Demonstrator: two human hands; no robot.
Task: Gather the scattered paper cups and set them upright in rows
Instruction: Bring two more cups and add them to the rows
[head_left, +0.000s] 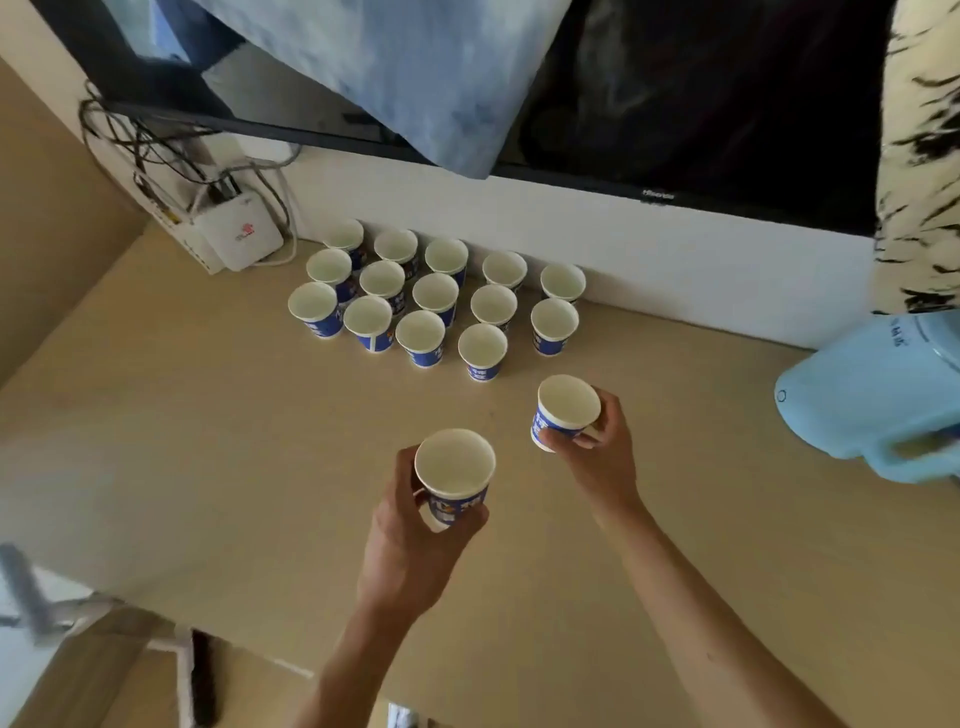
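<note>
While fourteen blue-and-white paper cups (435, 291) are stood upright in three rows against the white wall (675, 270) at the back of the pale wooden bench (208, 441), two more are held above the bench, closer in. One blue-printed cup (454, 467) is gripped around its side by the left hand (410, 545) — mouth up, slightly tilted. A second blue-printed cup (568, 402) is gripped by the right hand (605, 457), just before the short front row's open end — not touching it. A pale blue plastic jug (872, 395) is seen at the right.
</note>
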